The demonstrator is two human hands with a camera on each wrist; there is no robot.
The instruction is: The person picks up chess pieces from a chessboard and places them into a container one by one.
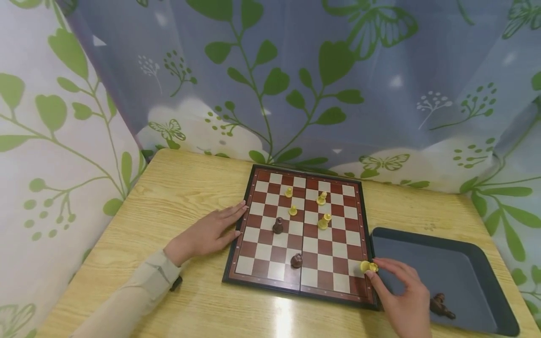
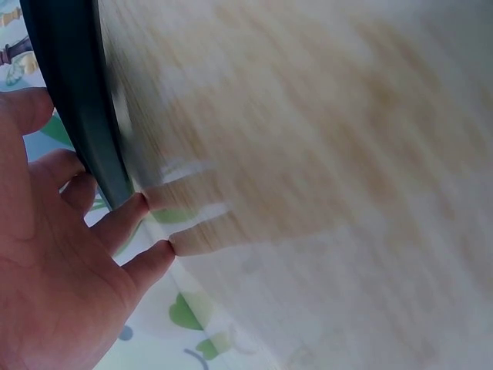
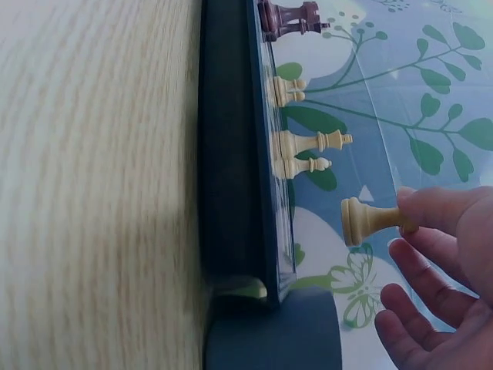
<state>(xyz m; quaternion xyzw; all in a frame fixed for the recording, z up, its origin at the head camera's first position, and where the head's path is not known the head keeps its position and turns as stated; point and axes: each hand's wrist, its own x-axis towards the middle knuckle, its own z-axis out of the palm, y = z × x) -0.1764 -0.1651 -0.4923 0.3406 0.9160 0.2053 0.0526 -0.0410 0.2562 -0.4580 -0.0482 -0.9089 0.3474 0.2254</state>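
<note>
Nearest, at the low right of the head view, the person's right hand (image 1: 403,293) pinches a cream chess piece (image 1: 367,267) between thumb and fingertips. The piece sits at the very ends of the digits, over the near right corner of the chessboard (image 1: 318,280). In the right wrist view its wide base faces the board and is apart from the surface, while the fingers cover its top, so its type cannot be told.

Under the right hand and just beside the board lies a dark grey tray (image 1: 498,281). In it dark chess material (image 1: 441,306) lies near the hand; whether one piece or two cannot be told.

Across from it, the left hand (image 1: 207,234) has its fingers extended and slightly spread, thumb apart, fingertips at the board's left rim. A dark object (image 1: 176,283) shows partly from beneath the left sleeve (image 1: 158,274) on the wooden table (image 1: 194,183).

On the board, a dark chess piece (image 1: 297,260) stands closest to the person, with another dark piece (image 1: 277,225) farther up. Beyond stand a cream king (image 1: 324,221), a cream pawn (image 1: 293,211), a cream bishop (image 1: 322,198) and a second cream pawn (image 1: 289,192). Behind the table hangs a leaf-patterned curtain (image 1: 296,89).
</note>
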